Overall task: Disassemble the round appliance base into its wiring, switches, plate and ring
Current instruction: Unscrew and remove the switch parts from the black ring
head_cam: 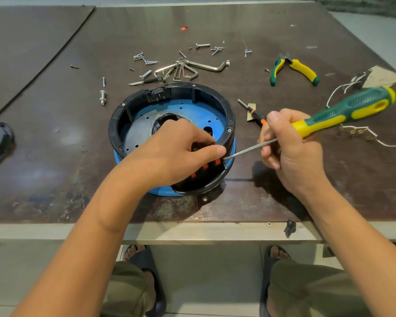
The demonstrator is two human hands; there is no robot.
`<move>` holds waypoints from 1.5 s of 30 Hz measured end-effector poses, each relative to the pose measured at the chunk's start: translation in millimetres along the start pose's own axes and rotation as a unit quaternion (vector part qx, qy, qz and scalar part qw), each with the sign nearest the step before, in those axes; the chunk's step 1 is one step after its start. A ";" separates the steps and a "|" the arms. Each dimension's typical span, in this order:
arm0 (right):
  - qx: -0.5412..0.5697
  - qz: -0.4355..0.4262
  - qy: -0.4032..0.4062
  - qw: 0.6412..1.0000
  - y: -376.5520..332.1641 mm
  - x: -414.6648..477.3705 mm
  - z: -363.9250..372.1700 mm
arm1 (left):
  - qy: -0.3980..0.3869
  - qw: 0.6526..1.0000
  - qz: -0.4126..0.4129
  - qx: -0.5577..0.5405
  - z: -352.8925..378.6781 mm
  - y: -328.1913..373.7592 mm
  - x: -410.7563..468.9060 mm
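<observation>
Leverage seems to be the reason for the whole arrangement at the centre of the frame, where the round appliance base (192, 186) sits open side up on the dark table (55, 161), close to its near edge. Its black ring (114, 126) still surrounds the blue plate (192, 112), so those two parts are not yet separated. The left hand (176, 152) reaches over the near wall, fingers curled down inside it and thumb laid along the outside. It grips the wall just above the orange switches (205, 167), probably to brace the base against a sideways push. The right hand (290, 154) is closed around the green and yellow screwdriver (352, 106), holding it low on the handle with a finger near the shaft for fine control. The handle angles toward the upper right, and the tip meets the right end of the switch panel beside the left thumb. That position suggests the tip is prying at a clip or seam rather than turning a screw, though the exact contact is too small to tell. Loose screws (146, 59) and hex keys (192, 69) lie behind the base, within reach but off the working spot. The pliers (295, 69) lie toward the upper right. White wiring (375, 138) lies at the right edge, apparently already freed.
</observation>
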State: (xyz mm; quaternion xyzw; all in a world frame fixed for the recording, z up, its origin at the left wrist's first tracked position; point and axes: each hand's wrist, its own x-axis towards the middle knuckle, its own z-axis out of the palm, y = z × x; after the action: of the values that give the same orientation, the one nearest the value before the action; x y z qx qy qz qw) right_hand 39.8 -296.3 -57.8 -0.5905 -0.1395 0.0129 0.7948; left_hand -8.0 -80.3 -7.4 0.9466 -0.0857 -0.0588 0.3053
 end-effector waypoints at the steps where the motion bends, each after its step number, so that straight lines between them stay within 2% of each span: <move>1: -0.006 0.003 0.005 1.000 -0.6 -1.9 0.6 | 0.000 1.000 0.000 0.000 0.3 0.4 0.1; 7: 0.038 0.210 0.069 0.975 -3.1 16.2 6.3 | -0.001 1.000 0.002 0.000 0.5 1.0 -1.0; 10: 0.040 0.301 0.064 0.951 -2.0 28.2 7.1 | -0.009 1.000 0.001 0.006 0.5 1.5 -0.5; 13: 0.037 0.340 0.045 0.939 0.5 34.9 6.0 | -0.017 1.000 0.004 0.012 -0.4 1.5 0.4; 16: 0.052 0.325 0.026 0.944 0.2 33.7 3.5 | -0.026 0.999 0.013 0.014 -1.6 2.6 -0.4; 20: 0.063 0.186 0.010 0.981 -0.6 15.7 -1.0 | -0.038 0.999 0.023 0.010 -4.4 5.4 -3.3; 22: 0.072 0.151 0.005 0.986 -2.1 8.3 -2.8 | -0.038 0.999 0.026 0.005 -4.1 5.0 -3.0; 24: 0.065 0.169 0.023 0.983 -3.1 6.5 -2.6 | -0.035 0.999 0.025 0.003 -3.0 4.4 -2.3; 28: 0.081 0.273 0.074 0.956 -2.7 14.3 4.5 | -0.031 0.999 0.023 0.014 -0.4 3.4 -2.1; 32: 0.076 0.327 0.060 0.940 -2.6 24.0 7.8 | -0.044 0.998 0.032 0.017 -2.4 5.4 -3.1; 35: 0.081 0.323 0.049 0.942 -2.7 24.4 6.4 | -0.044 0.998 0.035 0.022 -2.7 4.2 -2.6; 41: 0.136 0.232 0.017 0.963 -4.2 17.9 2.3 | -0.030 0.998 0.036 0.030 -2.0 2.0 -2.7; 45: 0.141 0.261 0.019 0.955 -5.2 17.5 3.9 | -0.038 0.998 0.044 0.017 -3.0 2.7 -2.8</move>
State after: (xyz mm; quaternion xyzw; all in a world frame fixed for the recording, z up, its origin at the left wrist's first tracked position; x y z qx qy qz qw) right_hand 54.9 -290.9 -48.4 -0.4885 0.0382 0.2282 0.8413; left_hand -10.6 -80.2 -3.2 0.9440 -0.1398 -0.0799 0.2881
